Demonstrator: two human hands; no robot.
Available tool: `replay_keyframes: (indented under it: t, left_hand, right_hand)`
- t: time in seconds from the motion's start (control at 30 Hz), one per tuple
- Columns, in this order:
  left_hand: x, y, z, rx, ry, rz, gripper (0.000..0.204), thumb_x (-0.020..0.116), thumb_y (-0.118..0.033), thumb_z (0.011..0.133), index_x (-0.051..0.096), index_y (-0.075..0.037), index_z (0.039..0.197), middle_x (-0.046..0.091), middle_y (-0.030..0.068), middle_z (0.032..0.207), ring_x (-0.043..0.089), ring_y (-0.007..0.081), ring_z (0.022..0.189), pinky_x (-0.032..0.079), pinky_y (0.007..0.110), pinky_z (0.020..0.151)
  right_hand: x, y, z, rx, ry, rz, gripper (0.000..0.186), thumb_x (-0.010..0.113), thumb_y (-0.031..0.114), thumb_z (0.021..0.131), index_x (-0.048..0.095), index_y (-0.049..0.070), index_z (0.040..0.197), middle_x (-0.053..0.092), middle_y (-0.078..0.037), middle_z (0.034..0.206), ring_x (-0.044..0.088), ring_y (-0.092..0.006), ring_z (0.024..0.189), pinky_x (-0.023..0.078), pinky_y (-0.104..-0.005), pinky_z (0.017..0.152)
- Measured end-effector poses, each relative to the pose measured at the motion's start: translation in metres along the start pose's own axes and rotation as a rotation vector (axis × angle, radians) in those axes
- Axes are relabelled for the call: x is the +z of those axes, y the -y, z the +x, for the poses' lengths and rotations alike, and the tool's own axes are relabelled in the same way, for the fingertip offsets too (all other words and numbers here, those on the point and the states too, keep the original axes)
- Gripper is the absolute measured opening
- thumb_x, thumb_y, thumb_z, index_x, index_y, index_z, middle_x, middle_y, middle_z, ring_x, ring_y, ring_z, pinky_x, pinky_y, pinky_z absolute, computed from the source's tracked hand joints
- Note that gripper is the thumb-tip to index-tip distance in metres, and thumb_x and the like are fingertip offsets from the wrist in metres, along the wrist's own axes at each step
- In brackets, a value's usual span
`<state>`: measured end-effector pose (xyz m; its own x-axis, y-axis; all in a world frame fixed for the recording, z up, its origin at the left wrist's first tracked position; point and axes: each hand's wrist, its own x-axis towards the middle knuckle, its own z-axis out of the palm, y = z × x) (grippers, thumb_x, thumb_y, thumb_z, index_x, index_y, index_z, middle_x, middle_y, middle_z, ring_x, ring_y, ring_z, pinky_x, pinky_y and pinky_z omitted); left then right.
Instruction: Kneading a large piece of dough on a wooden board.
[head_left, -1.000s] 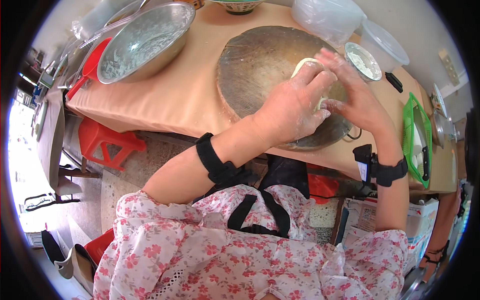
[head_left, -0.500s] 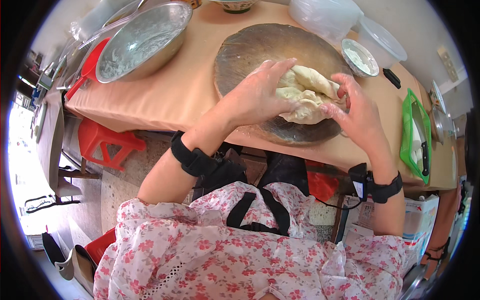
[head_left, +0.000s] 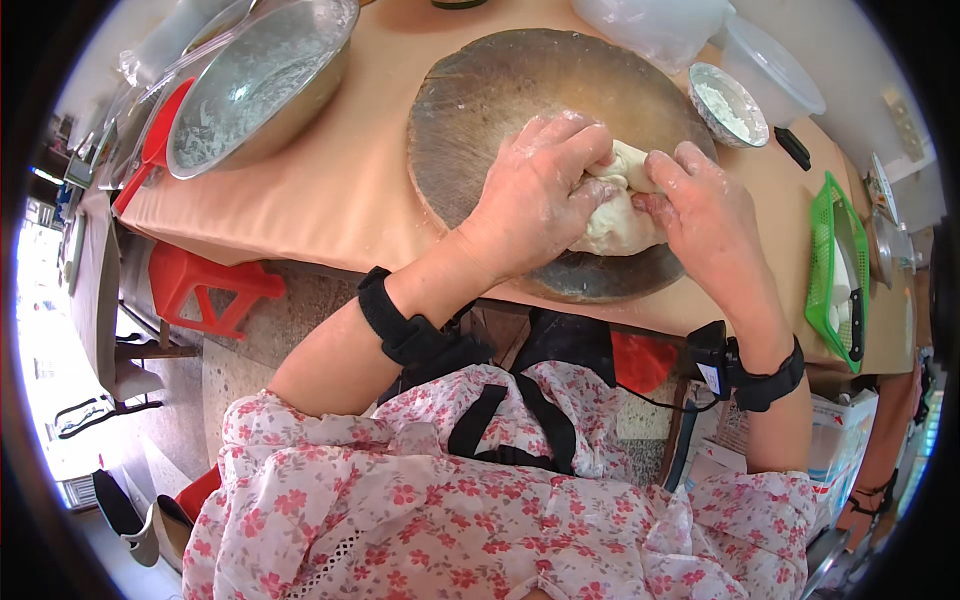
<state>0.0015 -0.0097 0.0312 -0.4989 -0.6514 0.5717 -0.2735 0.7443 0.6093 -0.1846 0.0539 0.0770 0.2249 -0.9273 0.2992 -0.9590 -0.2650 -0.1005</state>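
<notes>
Soft, pale dough (head_left: 618,232) lies toward the front-right edge of the round brown wooden board (head_left: 478,110). The flour-dusted left hand (head_left: 545,190) and right hand (head_left: 712,208) pinch it from opposite sides, fingers curled.

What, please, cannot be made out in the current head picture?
Head view: dough, left part hidden behind the left hand.
Head view: dough's right end, covered by the right hand.
Head view: round dish, mostly cut off by the top edge.
Head view: far-left background, washed out by glare.

Bright, glare at left, fisheye-bent edges
</notes>
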Motion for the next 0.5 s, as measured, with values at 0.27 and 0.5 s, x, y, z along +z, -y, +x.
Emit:
replay_keyframes:
  t: [0.27,0.5]
  left_hand:
    - [0.011,0.022,0.038,0.001,-0.027,0.105,0.010,0.057,-0.001,0.079,0.056,-0.002,0.089,0.058,0.0170,0.085,0.057,0.0396,0.084,0.046,0.045,0.072]
    - [0.011,0.029,0.034,-0.018,-0.027,0.120,0.010,0.059,-0.003,0.081,0.057,-0.003,0.091,0.061,0.0154,0.095,0.058,0.0391,0.091,0.047,0.044,0.077]
  right_hand:
    - [0.028,-0.023,0.033,-0.047,-0.110,-0.173,0.011,0.060,0.018,0.087,0.063,0.011,0.095,0.060,-0.013,0.084,0.064,-0.0337,0.076,0.051,-0.0451,0.063]
    - [0.044,-0.025,0.030,-0.022,-0.241,-0.169,0.011,0.060,0.018,0.088,0.063,0.011,0.097,0.060,-0.012,0.085,0.064,-0.0340,0.077,0.051,-0.0453,0.064]
